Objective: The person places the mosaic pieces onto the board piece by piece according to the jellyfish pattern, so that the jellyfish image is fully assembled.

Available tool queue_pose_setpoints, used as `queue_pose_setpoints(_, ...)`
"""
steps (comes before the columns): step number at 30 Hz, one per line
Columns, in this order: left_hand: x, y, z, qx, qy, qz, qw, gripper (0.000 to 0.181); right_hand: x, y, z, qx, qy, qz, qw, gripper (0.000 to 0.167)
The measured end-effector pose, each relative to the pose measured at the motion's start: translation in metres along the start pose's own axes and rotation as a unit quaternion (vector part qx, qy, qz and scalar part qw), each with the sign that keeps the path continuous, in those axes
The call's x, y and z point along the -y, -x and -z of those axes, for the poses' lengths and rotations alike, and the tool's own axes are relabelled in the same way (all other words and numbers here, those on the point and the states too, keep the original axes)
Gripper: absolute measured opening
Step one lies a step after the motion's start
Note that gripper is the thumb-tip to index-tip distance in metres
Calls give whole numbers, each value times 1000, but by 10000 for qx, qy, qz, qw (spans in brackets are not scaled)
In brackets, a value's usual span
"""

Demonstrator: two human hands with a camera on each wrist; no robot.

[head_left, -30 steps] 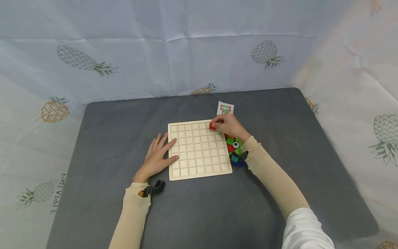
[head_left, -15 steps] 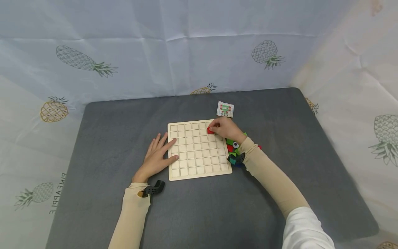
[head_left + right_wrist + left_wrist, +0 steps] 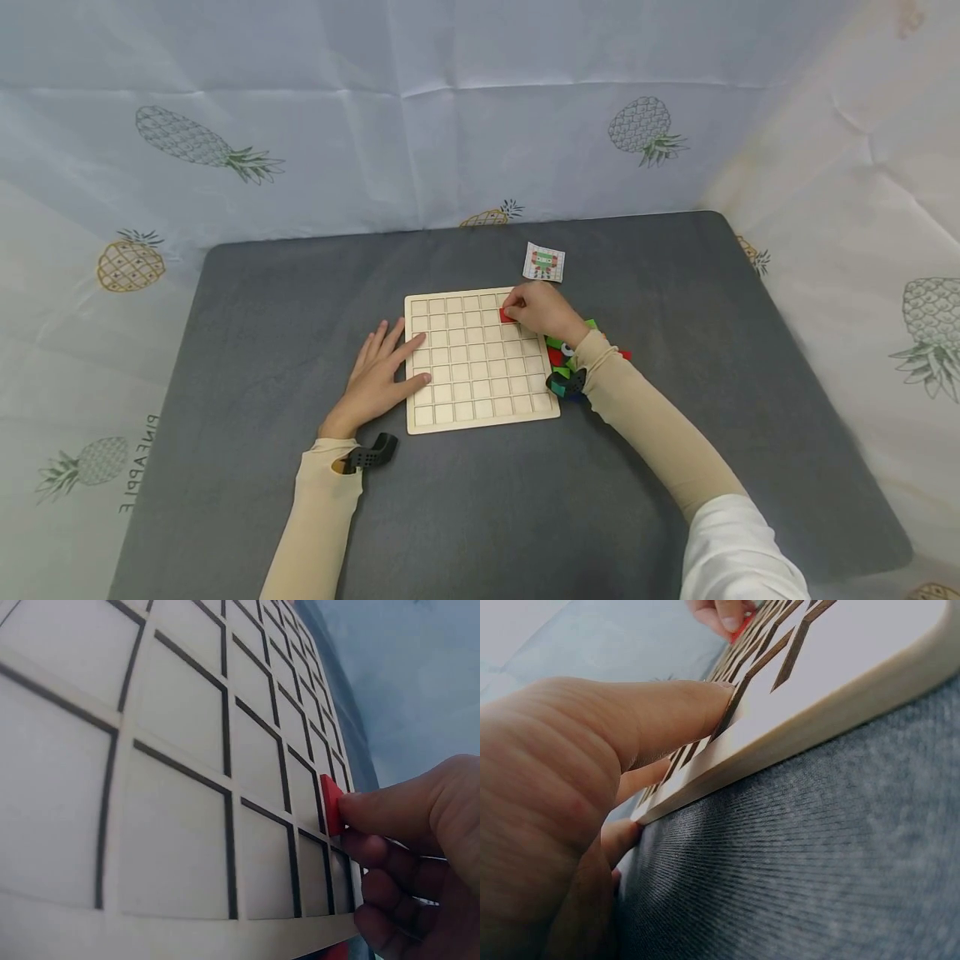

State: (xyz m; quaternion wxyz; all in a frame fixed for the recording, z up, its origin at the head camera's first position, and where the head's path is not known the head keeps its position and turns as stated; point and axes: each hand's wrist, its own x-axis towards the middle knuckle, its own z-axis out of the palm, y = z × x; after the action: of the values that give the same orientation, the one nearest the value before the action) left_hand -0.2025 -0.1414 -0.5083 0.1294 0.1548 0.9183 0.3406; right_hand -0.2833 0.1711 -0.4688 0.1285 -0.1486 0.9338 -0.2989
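A pale wooden grid board (image 3: 480, 362) lies on the dark table. My left hand (image 3: 373, 387) rests with spread fingers on its left edge; in the left wrist view the thumb of that hand (image 3: 562, 765) lies on top of the board (image 3: 795, 735). Near the board's upper right corner, my right hand (image 3: 547, 310) pinches a small red square tile (image 3: 506, 316) between thumb and fingers. The right wrist view shows this tile (image 3: 331, 805) slightly tilted at a grid cell, with the right hand (image 3: 420, 847) holding its outer side. The other cells in sight hold no tiles.
Loose green, red and other coloured pieces (image 3: 556, 357) lie right of the board, partly under the right wrist. A small printed picture card (image 3: 543, 262) lies behind the board. A patterned cloth (image 3: 360, 158) hangs along the table's back edge.
From the board's top right corner, my right hand has moved slightly toward me and left with the red tile, then stayed nearly still. My left hand has not moved.
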Motion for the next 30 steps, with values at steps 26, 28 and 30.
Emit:
queue_pose_setpoints(26, -2, 0, 1, 28, -17, -19, 10000, 74, -46, 42, 61, -513, -566, -839, 9935, 31)
queue_pose_setpoints(28, -2, 1, 1, 13, -16, -16, 10000, 75, -48, 43, 58, -454, -512, -890, 9937, 30)
queue_pose_setpoints(30, -1, 1, 0, 9, -25, -29, 10000, 75, -50, 44, 55, -396, -502, -913, 9938, 30)
